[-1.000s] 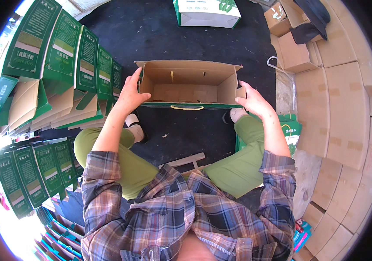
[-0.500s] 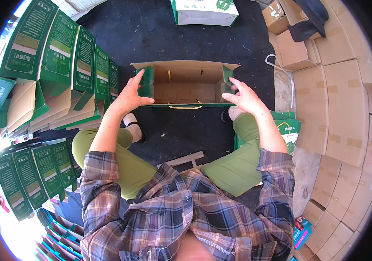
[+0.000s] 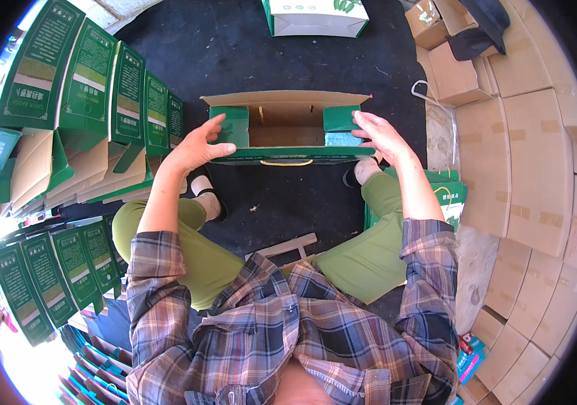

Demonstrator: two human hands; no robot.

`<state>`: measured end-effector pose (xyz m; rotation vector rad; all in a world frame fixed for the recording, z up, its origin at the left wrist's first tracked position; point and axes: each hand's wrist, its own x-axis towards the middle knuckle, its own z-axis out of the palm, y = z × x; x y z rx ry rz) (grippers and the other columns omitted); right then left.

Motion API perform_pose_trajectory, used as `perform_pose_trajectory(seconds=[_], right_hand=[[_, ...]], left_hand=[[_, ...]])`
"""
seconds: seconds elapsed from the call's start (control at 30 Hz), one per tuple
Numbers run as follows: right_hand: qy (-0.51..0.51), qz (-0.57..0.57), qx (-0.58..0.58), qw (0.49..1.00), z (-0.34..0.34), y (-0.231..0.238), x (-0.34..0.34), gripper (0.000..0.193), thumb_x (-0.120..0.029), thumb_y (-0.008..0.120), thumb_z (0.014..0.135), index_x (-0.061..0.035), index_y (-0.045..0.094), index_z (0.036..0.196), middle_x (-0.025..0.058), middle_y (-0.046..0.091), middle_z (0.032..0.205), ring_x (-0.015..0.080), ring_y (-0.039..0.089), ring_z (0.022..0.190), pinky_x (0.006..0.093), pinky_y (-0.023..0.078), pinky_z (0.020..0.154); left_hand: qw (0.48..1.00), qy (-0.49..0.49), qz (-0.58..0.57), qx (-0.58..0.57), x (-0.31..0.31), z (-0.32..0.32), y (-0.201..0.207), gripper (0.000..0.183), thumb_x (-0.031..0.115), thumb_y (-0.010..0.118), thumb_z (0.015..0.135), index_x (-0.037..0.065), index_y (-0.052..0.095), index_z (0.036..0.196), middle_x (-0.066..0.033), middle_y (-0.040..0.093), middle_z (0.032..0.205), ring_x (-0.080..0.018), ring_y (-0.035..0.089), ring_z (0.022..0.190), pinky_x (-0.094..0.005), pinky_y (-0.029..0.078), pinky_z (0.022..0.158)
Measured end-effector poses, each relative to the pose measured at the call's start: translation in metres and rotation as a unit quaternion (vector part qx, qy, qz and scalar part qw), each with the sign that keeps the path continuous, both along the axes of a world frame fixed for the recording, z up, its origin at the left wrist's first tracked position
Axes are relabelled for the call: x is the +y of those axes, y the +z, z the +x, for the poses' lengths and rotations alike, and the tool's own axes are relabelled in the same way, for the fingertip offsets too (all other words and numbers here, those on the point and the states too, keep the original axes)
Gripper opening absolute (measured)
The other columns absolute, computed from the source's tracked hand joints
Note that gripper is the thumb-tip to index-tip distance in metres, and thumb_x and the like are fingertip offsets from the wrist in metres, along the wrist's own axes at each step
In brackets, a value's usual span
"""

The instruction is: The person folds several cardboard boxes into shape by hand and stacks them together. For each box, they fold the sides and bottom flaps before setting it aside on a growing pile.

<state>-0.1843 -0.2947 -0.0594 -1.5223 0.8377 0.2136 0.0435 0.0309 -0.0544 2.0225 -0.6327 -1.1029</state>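
Observation:
An open-topped green cardboard carton (image 3: 287, 152) stands between my feet, brown inside, with a yellow cord handle (image 3: 286, 162) on its near side. Its left end flap (image 3: 230, 127) and right end flap (image 3: 342, 120) are folded inward over the opening. The long far flap (image 3: 288, 100) stands up and leans back. At the carton's left end is my left hand (image 3: 196, 146), thumb and fingers apart near the folded flap. My right hand (image 3: 386, 139) is at the opposite end, its fingers spread beside the right flap. Neither hand grips anything.
Rows of green cartons (image 3: 88, 81) stand on the left, with more (image 3: 45, 273) below them. A white and green carton (image 3: 317, 21) lies ahead on the black floor sheet (image 3: 234, 54). Stacked brown boxes (image 3: 538, 162) line the right, and another green carton (image 3: 448, 196) sits beside my right leg.
Both end flaps have swung from upright to folded inward across the opening. My hands have moved slightly outward, and the carton's near side now shows more of its green face.

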Motion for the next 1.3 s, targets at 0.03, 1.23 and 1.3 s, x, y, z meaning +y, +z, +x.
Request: perform_pose_trajectory(seconds=[0.03,1.23,1.3], right_hand=[[0.008,-0.013,-0.01,1.0,0.001,-0.001,0.001,0.072,-0.055,0.051,0.092,-0.0033,0.04,0.14,0.02,0.043,0.141,0.0294,0.045,0.128,0.0408,0.039,0.102],[0.297,-0.558,-0.006,0.775,-0.015,-0.038,0.048,0.08,-0.006,0.077,0.064,-0.0065,0.042,0.136,0.0088,0.049,0.129,0.0253,0.044,0.122,0.0416,0.043,0.094],[0.304,-0.558,-0.014,0.772,-0.016,-0.045,0.048,0.081,-0.006,0.076,0.066,-0.0062,0.039,0.138,0.0094,0.047,0.134,0.0253,0.042,0.127,0.0421,0.042,0.096]], left_hand=[[1.0,0.022,-0.01,0.004,0.001,0.003,-0.006,0.088,0.038,0.077,0.075,0.008,0.032,0.145,-0.0221,0.042,0.141,-0.0324,0.043,0.129,-0.042,0.037,0.105],[0.851,-0.18,0.111,-0.481,-0.026,-0.046,-0.045,0.089,0.022,0.084,0.06,0.017,0.041,0.138,-0.0092,0.047,0.123,-0.0303,0.044,0.119,-0.0534,0.038,0.099],[0.845,-0.171,0.124,-0.492,-0.029,-0.053,-0.045,0.091,0.023,0.084,0.061,0.016,0.039,0.14,-0.0085,0.046,0.125,-0.0297,0.042,0.121,-0.0565,0.034,0.102]])
